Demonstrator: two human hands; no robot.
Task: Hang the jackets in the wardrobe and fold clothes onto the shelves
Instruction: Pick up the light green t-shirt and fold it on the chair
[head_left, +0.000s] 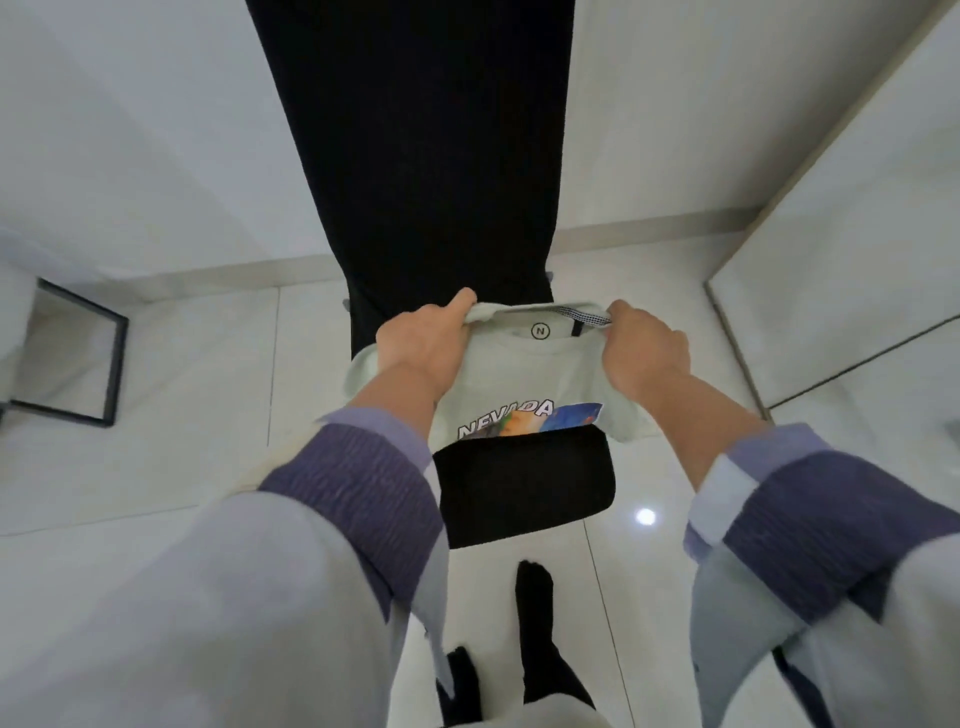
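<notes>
A pale mint T-shirt (519, 374) with "NEVADA" lettering and a colourful print lies spread over a black chair seat (524, 488). My left hand (423, 340) pinches the shirt's left shoulder by the collar. My right hand (644, 348) grips the right shoulder at the collar's other side. The collar with its round "N" label faces up between both hands. The shirt's lower part is hidden or folded under at the chair seat.
A tall black chair back (426, 156) rises just beyond the shirt. A white wardrobe panel (852, 249) stands at the right. A black metal frame (111, 358) sits at the left on the glossy white tiled floor (208, 415). My feet in dark socks (535, 639) stand below the seat.
</notes>
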